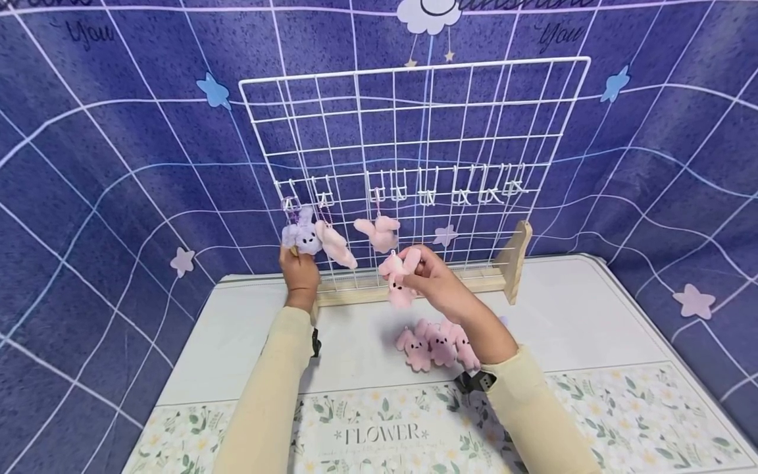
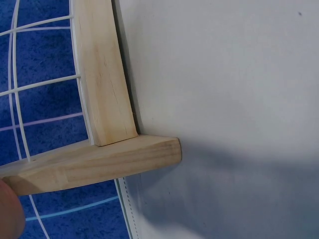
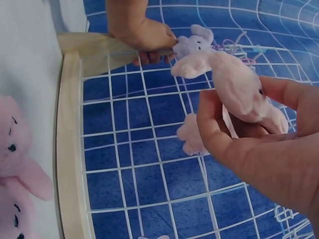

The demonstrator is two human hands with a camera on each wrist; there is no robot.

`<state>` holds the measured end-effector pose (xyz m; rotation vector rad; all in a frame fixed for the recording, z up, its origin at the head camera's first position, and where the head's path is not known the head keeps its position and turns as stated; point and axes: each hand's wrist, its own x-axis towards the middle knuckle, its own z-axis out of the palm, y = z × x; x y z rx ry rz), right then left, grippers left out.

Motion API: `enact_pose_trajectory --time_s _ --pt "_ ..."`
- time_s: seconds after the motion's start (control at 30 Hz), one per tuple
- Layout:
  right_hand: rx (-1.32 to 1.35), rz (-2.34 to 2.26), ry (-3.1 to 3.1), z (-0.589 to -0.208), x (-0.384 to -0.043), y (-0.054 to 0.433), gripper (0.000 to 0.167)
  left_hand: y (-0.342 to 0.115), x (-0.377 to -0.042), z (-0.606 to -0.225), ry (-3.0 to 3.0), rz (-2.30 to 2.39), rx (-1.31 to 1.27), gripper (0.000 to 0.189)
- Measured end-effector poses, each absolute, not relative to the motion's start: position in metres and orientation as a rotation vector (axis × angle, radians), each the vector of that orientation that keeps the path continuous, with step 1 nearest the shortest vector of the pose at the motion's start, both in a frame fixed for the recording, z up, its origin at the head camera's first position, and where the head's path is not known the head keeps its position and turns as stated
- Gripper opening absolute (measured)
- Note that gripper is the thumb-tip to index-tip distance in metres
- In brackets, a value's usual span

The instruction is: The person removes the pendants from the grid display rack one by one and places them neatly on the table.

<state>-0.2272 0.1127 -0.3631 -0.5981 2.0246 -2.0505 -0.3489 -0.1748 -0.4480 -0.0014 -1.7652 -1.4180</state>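
In the head view my right hand [image 1: 447, 286] pinches a pink plush bunny keychain [image 1: 401, 297] between thumb and fingers, in front of the white wire grid rack [image 1: 414, 103]. My left hand [image 1: 299, 276] grips the rack's wooden side post [image 3: 94, 44], with fingers curled round it in the right wrist view. A lilac plush bunny [image 1: 308, 241] hangs from a hook just above that hand. Beside it hangs a pink plush [image 1: 337, 247], turned sideways. Another pink plush bunny [image 1: 379, 234] hangs farther right, behind the held one.
Several pink plush bunnies [image 1: 441, 345] lie on the white tabletop [image 1: 355, 349] below my right wrist. White hooks [image 1: 462, 196] line the grid to the right. A wooden base bar [image 1: 361, 293] and right post [image 1: 518, 263] support the rack. A flower-print mat [image 1: 379, 411] covers the front.
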Motion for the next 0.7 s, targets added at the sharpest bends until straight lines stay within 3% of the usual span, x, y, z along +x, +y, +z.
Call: enact_pose_trajectory --time_s 0.13,0.7 --pt "-0.629 -2.024 2.036 -0.365 -0.228 0.113 0.035 -0.176 -0.351 -0.448 -1.757 -1.436 -0.002 0.033" --pt "-0.673 -1.773 2.137 -0.374 -0.228 0.112 0.014 -0.174 -0.35 -0.448 -1.774 -1.406 0.012 0.034"
